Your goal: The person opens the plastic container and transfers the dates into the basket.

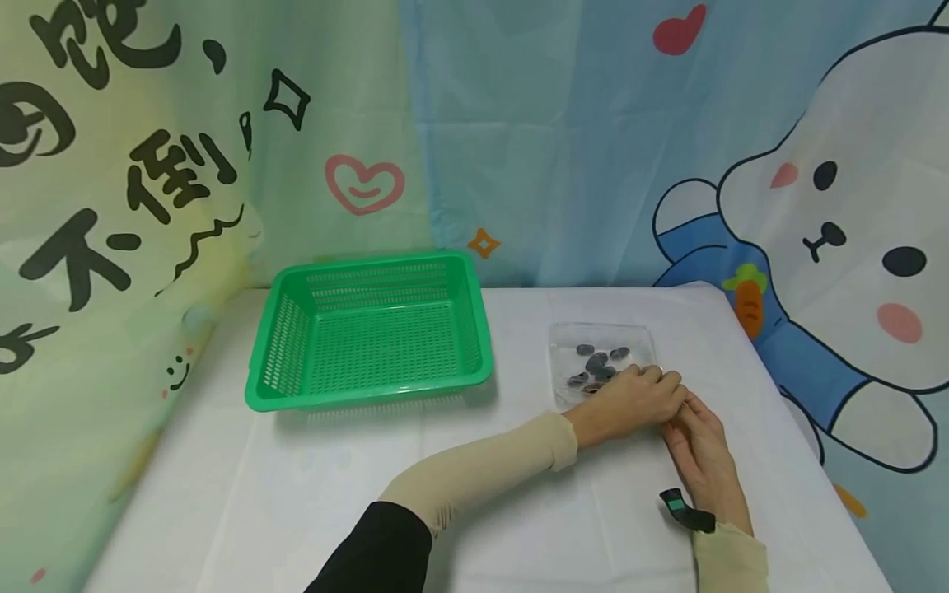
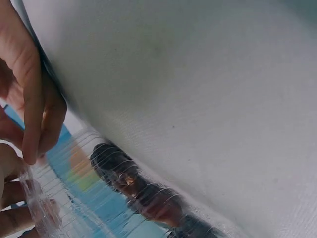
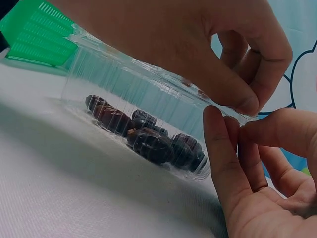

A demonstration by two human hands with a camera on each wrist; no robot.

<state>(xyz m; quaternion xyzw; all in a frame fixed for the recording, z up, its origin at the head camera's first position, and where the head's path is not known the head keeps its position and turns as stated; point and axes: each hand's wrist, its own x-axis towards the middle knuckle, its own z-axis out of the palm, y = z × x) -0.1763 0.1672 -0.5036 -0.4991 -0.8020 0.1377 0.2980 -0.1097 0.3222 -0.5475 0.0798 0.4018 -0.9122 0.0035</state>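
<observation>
A clear plastic box [image 1: 561, 362] with ribbed walls stands on the right part of the table. Several dark, glossy oval fruits [image 3: 152, 145] lie along its bottom, some of them reddish brown. Reaching across from the left, my left hand [image 1: 641, 403] pinches the box's upper edge near its right corner, thumb against fingertips. My right hand [image 1: 700, 449] meets it there, with thumb and fingertips pinching the same corner from the right. In the head view the left hand covers that corner. Fingers of both hands appear by the box at the left edge of the left wrist view.
A green slotted plastic basket [image 1: 258, 387] stands on the left part of the white-covered table [image 1: 519, 527]. Behind hangs a printed cloth [image 1: 519, 165] with a cartoon rabbit on the right. A black strap [image 1: 689, 515] is on the right wrist.
</observation>
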